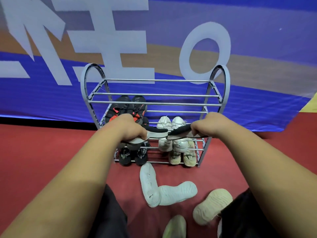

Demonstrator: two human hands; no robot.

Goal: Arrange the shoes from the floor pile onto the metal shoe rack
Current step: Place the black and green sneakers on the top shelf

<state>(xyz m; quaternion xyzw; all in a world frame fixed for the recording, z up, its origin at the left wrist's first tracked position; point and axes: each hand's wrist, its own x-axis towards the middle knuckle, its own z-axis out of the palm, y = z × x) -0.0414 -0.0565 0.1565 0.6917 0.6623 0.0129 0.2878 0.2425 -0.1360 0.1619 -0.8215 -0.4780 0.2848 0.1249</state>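
A grey metal shoe rack (154, 95) stands against the banner wall. Black-and-red shoes (127, 107) and white sneakers (171, 121) sit on a middle shelf. Black slippers (133, 156) and beige slippers (182, 156) lie on the bottom shelf. My left hand (127, 128) grips a black shoe with a pale sole (155, 133), held in front of the rack. My right hand (208, 125) grips its mate (179, 133), toe pointing left, the two shoes almost touching. Two white shoes (164, 189) lie sole-up on the red floor below.
A beige shoe (211, 206) lies sole-up at the lower right, and a pale green-white shoe (175, 226) pokes in at the bottom edge. My knees in dark shorts (112, 212) frame the floor pile. A blue banner (51, 100) with large white letters backs the rack.
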